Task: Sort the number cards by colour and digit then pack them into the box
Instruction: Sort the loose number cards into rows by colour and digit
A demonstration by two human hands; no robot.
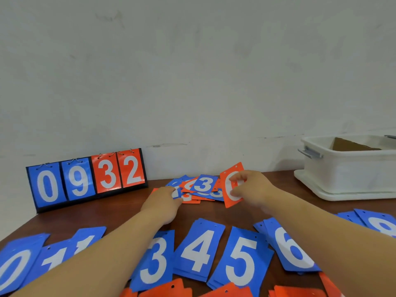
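A mixed heap of red and blue number cards (202, 185) lies at the back middle of the table, a blue 3 on top. My right hand (250, 186) pinches a red card (232, 168) tilted upright at the heap's right side; its digit is partly hidden by my fingers. My left hand (164, 202) reaches into the heap's left edge, fingers on a blue card (176, 194). Sorted blue stacks run along the near side: 0 (15, 266), 1 (64, 254), 3 (156, 260), 4 (199, 247), 5 (242, 258), 6 (289, 247), 8 (381, 224). The white box (351, 168) stands at the back right.
A flip scoreboard (85, 179) reading 0 9 3 2 stands against the wall at the back left. Red cards (227, 291) lie along the nearest table edge. A brown cardboard piece (351, 144) sits inside the box, which rests on its lid.
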